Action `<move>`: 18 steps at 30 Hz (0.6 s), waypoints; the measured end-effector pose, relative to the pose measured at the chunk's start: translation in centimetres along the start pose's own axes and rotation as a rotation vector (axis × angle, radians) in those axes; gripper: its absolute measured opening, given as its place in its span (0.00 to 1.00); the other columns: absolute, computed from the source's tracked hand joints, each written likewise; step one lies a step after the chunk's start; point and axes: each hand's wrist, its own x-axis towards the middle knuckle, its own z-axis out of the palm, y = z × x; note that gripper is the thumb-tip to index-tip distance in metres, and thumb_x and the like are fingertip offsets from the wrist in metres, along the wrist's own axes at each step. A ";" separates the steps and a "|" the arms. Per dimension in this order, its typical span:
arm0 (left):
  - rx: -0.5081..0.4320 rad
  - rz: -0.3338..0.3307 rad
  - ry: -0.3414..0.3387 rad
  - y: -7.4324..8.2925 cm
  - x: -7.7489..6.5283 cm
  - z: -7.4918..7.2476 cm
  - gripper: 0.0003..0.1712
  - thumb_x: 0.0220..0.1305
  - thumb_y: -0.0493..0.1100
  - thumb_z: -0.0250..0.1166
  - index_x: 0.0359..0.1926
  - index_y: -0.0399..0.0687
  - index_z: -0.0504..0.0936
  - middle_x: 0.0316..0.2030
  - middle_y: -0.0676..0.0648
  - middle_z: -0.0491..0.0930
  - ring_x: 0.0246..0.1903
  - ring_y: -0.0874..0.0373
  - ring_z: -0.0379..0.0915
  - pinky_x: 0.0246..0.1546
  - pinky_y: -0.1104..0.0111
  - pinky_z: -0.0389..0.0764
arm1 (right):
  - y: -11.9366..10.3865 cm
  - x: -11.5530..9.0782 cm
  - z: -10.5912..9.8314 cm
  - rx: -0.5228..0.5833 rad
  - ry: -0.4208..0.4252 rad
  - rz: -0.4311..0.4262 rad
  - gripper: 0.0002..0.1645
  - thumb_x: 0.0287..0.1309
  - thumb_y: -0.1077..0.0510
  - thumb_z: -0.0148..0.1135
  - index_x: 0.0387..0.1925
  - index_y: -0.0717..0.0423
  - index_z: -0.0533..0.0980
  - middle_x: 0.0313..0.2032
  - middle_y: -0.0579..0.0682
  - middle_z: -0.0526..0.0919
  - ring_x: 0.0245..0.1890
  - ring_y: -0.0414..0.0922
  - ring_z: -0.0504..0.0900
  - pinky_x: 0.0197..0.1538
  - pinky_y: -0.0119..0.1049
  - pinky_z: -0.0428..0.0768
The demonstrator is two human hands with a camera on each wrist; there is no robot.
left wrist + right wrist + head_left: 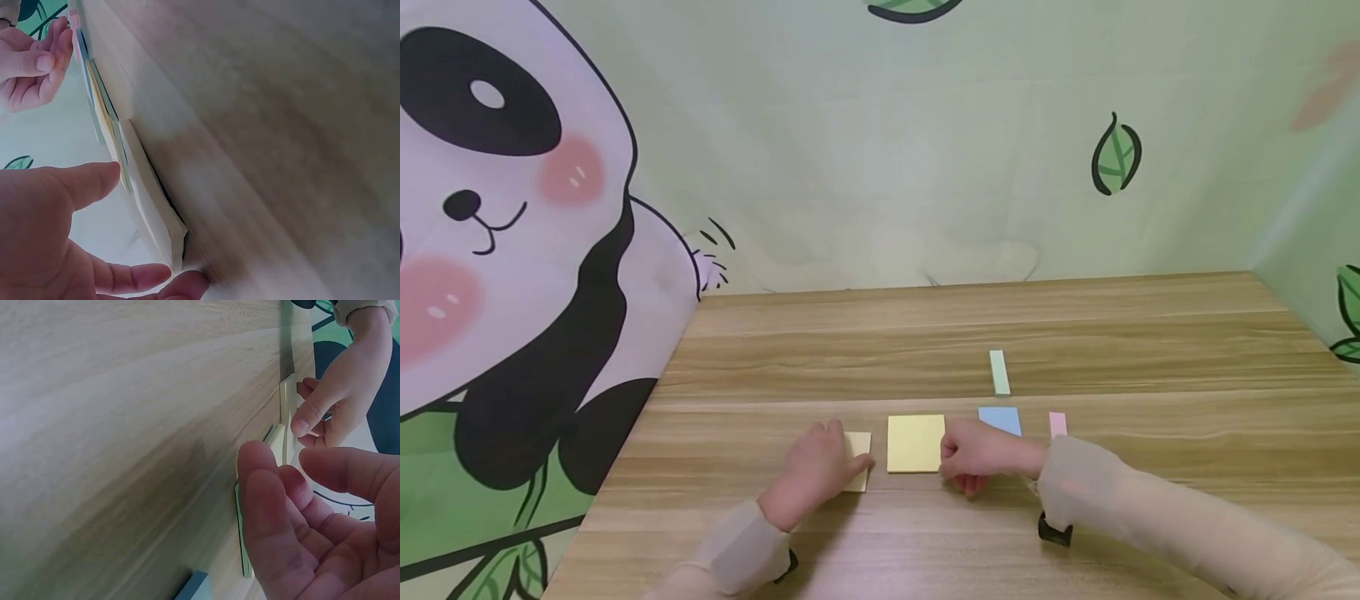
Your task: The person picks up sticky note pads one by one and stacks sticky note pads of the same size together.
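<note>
A cream sticky-note pad lies flat on the wooden table, and my left hand grips it, thumb by its right edge and fingers on the far left side. In the left wrist view, the thumb and fingertips straddle the thick cream pad. Just to its right lies a yellow sticky-note pad. My right hand is at the yellow pad's right edge, fingers loosely curled. Nothing shows between those fingers in the right wrist view; whether they touch the yellow pad, I cannot tell.
Behind the right hand lies a blue pad, partly covered. A pink strip pad is by the right sleeve, and a pale green strip pad lies farther back. A panda-printed cloth hangs behind the table.
</note>
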 end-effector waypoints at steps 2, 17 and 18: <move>0.001 -0.002 -0.021 0.1 0.1 0.0 0.39 0.48 0.67 0.58 0.39 0.32 0.70 0.27 0.39 0.72 0.25 0.51 0.69 0.22 0.62 0.73 | 0.1 -0.1 0.0 0.003 0.000 0.000 0.10 0.48 0.66 0.55 0.15 0.64 0.71 0.10 0.49 0.73 0.09 0.39 0.72 0.16 0.33 0.74; -0.005 0.000 -0.008 0.4 1.0 0.2 0.26 0.48 0.57 0.61 0.32 0.37 0.67 0.18 0.44 0.67 0.17 0.54 0.65 0.14 0.65 0.66 | 0.7 -0.7 0.2 -0.004 -0.022 -0.038 0.15 0.51 0.63 0.54 0.13 0.65 0.70 0.08 0.47 0.72 0.07 0.37 0.71 0.14 0.32 0.73; -0.012 -0.005 -0.007 0.5 1.1 0.3 0.26 0.48 0.56 0.60 0.31 0.37 0.67 0.17 0.44 0.67 0.16 0.54 0.64 0.14 0.65 0.65 | 0.7 -0.7 0.2 0.000 -0.023 -0.038 0.15 0.51 0.63 0.54 0.13 0.65 0.70 0.08 0.47 0.72 0.07 0.37 0.71 0.14 0.32 0.73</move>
